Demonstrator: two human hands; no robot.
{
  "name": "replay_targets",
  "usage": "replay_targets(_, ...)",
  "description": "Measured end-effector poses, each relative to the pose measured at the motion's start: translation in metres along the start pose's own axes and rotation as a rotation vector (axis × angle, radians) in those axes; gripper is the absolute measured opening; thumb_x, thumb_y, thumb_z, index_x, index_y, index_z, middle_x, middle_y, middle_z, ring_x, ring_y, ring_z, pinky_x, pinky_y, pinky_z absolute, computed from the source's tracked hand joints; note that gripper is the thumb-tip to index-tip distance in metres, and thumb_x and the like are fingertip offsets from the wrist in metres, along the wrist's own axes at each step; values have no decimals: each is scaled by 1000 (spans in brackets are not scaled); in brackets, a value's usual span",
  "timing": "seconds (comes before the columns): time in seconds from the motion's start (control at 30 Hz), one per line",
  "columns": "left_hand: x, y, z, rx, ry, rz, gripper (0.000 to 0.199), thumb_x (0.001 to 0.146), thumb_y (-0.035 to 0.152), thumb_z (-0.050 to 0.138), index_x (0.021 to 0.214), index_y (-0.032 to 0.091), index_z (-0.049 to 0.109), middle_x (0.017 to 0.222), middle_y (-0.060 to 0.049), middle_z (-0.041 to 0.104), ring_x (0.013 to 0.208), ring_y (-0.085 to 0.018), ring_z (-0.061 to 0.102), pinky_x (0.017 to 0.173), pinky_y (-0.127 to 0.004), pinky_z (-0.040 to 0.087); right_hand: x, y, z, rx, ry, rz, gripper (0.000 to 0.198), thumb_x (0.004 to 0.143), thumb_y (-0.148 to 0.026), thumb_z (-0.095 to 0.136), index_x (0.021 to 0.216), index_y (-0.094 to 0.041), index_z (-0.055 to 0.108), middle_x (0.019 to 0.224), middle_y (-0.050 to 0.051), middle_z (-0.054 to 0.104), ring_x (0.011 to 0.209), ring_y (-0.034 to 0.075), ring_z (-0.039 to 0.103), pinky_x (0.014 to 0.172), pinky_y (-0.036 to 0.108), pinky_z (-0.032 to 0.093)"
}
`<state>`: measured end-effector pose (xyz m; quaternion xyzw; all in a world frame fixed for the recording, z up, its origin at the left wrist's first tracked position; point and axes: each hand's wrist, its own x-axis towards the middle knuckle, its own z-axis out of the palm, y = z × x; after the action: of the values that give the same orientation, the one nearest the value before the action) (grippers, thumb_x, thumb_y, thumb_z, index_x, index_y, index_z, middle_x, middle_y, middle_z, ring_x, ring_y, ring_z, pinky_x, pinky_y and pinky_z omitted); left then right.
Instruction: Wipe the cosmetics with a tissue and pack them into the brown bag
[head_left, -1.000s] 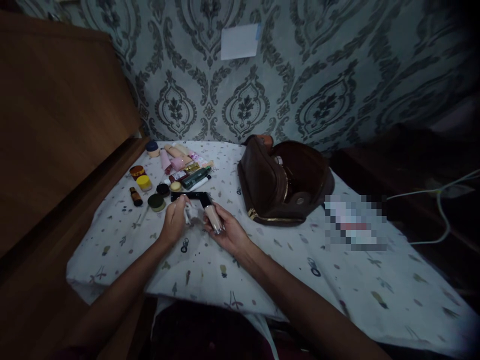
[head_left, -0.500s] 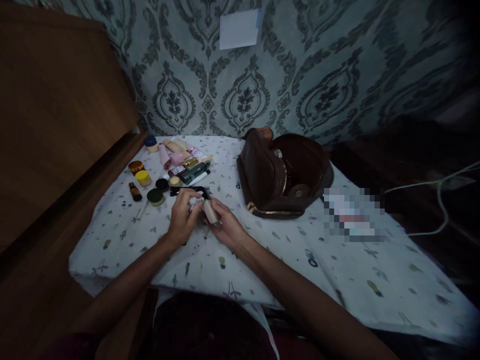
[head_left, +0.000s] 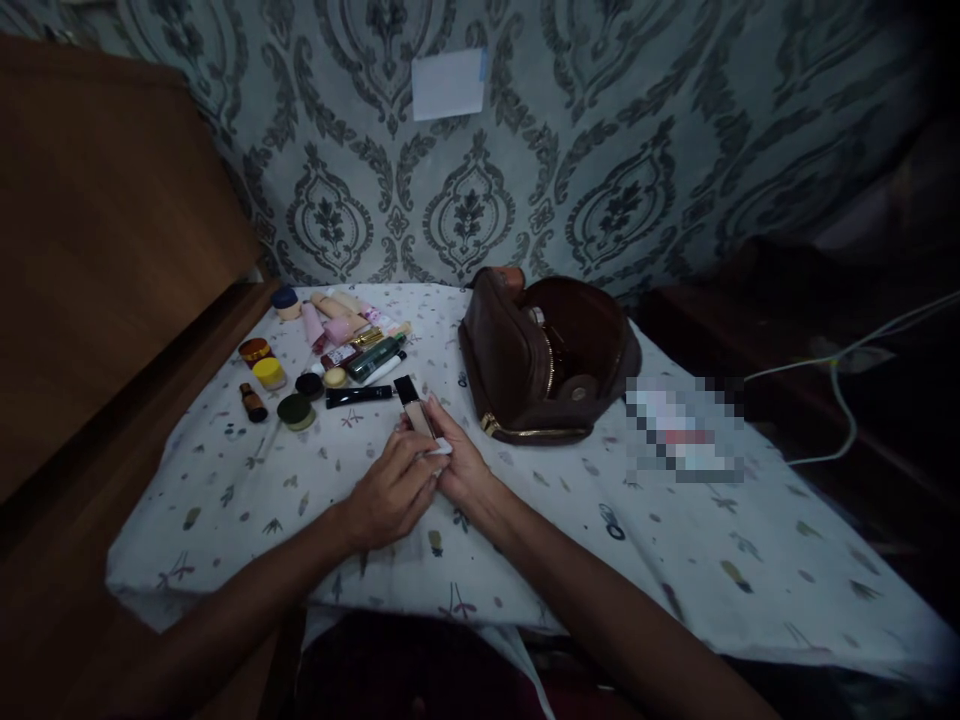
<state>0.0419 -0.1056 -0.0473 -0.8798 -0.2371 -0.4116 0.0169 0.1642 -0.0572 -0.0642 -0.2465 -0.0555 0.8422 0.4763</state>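
Note:
A foundation bottle (head_left: 418,412) with a black cap and beige body tilts up and away between my hands, over the table's middle. My right hand (head_left: 463,462) grips it from the right, fingers wrapped behind it. My left hand (head_left: 394,488) is closed on a small white wipe (head_left: 441,446), pressed against the bottle's near end; the wipe's edges are partly hidden by fingers. Just beyond my hands lies a black tube (head_left: 360,397). Left of that tube sit a dark green-lidded jar (head_left: 296,411) and a small black-lidded jar (head_left: 309,385).
An open brown leather bag (head_left: 502,370) stands right of centre. Several tubes, including a dark green tube (head_left: 379,358), cluster at the back left. A yellow-lidded jar (head_left: 269,374) and a small amber bottle (head_left: 253,402) lie further left. A pixelated item (head_left: 682,430) lies at right, near a white cable (head_left: 855,400).
The bottle has turned so its black cap points up and away. My left hand has moved from its upper end to its near end with the wipe. The view has shifted slightly.

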Motion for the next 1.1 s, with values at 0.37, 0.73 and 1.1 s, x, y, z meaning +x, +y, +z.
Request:
replay_targets(0.37,-4,-22,-10,133,244,-282,28,100,16,46,127,19,50,111,-10,59,105,-21,56,92,-38,51,-7,8,2,-35,-78,50,10,77,-17,79,81,-17,70,73,-2,73,64,11,66,60,21,54)
replay_targets(0.73,-5,-29,-16,92,297,-426,20,99,21,50,119,20,53,109,-8,58,104,-21,58,90,-38,52,-3,13,2,-91,-133,20,14,80,-16,75,92,-19,70,78,-3,73,65,12,66,60,22,54)
replay_targets(1.1,-6,-10,-5,7,68,-102,25,98,12,46,121,15,55,104,-12,58,99,-23,57,85,-38,55,-7,-2,6,-11,-62,1,16,80,-29,78,80,-15,69,70,0,71,58,10,62,50,18,50)
